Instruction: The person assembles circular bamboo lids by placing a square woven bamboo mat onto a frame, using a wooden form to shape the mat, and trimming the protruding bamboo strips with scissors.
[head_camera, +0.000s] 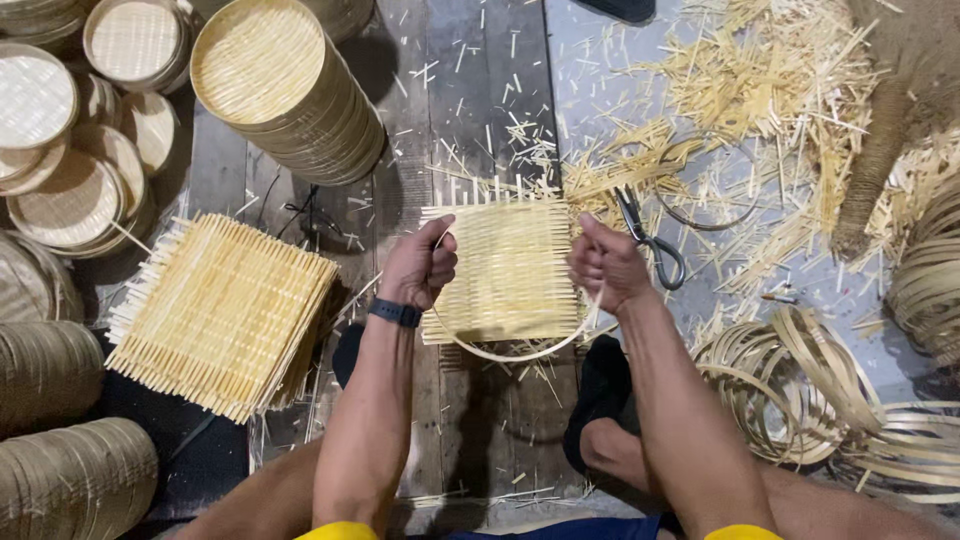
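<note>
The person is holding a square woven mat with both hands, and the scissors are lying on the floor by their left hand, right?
Not quite. In the head view the scissors lie by the right hand, not the left hand. Both hands do hold the square woven mat.

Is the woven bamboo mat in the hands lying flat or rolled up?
Flat and spread: the woven bamboo mat shows its full square face between the left hand and right hand, over a bamboo hoop.
</note>
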